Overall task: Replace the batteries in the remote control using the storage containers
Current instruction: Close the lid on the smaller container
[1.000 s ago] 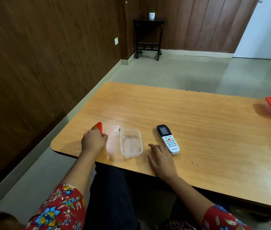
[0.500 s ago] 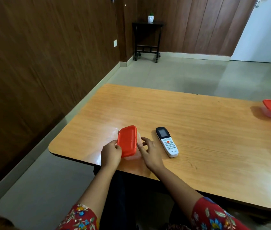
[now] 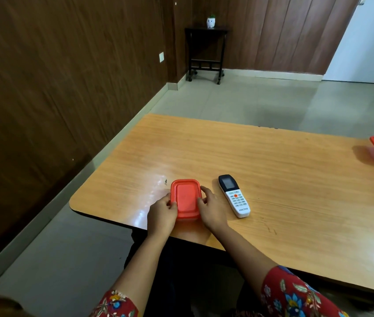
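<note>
Fingers of the left hand (image 3: 162, 212) and right hand (image 3: 212, 209) curl round opposite edges of the red-lidded container (image 3: 186, 197) near the front edge of the table (image 3: 273, 179), apparently seating its lid. Remote control (image 3: 234, 195) lies face-up just beside it; even downward pressure seems the next need.
</note>
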